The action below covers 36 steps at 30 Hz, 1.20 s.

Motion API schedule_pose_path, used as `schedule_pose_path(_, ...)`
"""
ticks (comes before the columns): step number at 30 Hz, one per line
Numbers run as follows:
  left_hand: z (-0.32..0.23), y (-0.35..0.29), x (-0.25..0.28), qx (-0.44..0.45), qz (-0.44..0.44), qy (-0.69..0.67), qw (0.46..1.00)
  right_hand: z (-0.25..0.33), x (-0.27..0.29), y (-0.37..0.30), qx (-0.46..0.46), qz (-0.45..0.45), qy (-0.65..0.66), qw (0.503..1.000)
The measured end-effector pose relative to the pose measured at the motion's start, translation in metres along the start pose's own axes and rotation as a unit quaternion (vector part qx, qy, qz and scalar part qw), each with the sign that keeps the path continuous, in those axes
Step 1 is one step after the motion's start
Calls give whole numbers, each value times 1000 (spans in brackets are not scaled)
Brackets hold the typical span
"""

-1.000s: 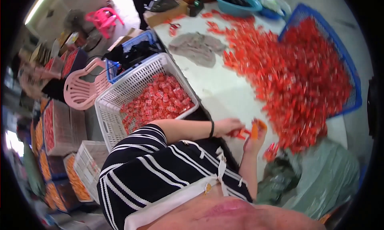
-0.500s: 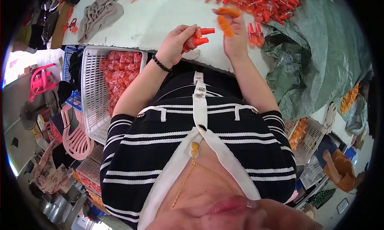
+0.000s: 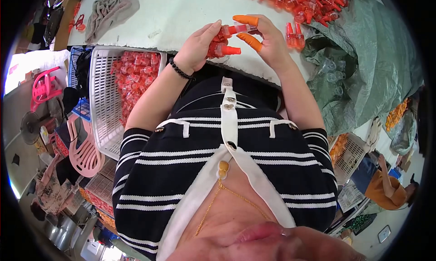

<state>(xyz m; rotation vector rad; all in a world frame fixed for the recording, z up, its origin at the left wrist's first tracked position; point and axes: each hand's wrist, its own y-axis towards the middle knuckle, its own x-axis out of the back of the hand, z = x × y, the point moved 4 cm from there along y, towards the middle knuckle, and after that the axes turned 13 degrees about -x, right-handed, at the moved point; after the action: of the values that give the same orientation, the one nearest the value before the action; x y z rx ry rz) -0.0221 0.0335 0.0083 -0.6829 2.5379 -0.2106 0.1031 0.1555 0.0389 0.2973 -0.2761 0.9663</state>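
My left hand (image 3: pixel 199 45) is closed around small red bottles (image 3: pixel 218 49) with tapered red nozzles. The nozzles point right, one above the other. My right hand (image 3: pixel 270 41) wears orange finger cots on thumb and forefinger. Its fingers are curled about a clear cap (image 3: pixel 246 28), which sits over the end of the upper nozzle. The lower nozzle (image 3: pixel 231 50) is bare. Just right of my right hand, a pair of red bottles (image 3: pixel 295 36) lies on the white table (image 3: pixel 181 16).
A heap of red bottles (image 3: pixel 299 2) covers the far right of the table. Green plastic sheeting (image 3: pixel 368 56) with clear caps (image 3: pixel 334 70) in its fold lies at right. A white basket (image 3: pixel 106 106) of red pieces stands at left, near a grey cloth (image 3: pixel 111 11). A person (image 3: pixel 386 188) is at far right.
My right hand has come down to the bottles from a little farther off, and a clear cap now shows on the upper nozzle. My left hand keeps its hold.
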Motion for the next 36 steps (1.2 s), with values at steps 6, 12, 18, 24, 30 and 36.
schedule_pose_path(6,-1,0,4,61,12,-11,998,11,1,2,31,19,-28,999)
schedule_pose_path(12,-3,-2,-2,27,16,6,1000,14,-4,-1,72,8,-65,995)
schedule_pose_path(18,-7,-4,-14,-159,51,216,962,-14,-15,-5,-112,-12,125,986)
schedule_pose_path(24,-10,-6,-17,-414,69,551,721,-33,-29,-20,-191,16,249,949)
schedule_pose_path(30,17,12,-16,-310,69,430,845,-57,-22,-36,-278,-9,270,922)
schedule_pose_path(36,27,27,9,82,34,-31,996,-50,115,-77,-252,-285,-139,914)
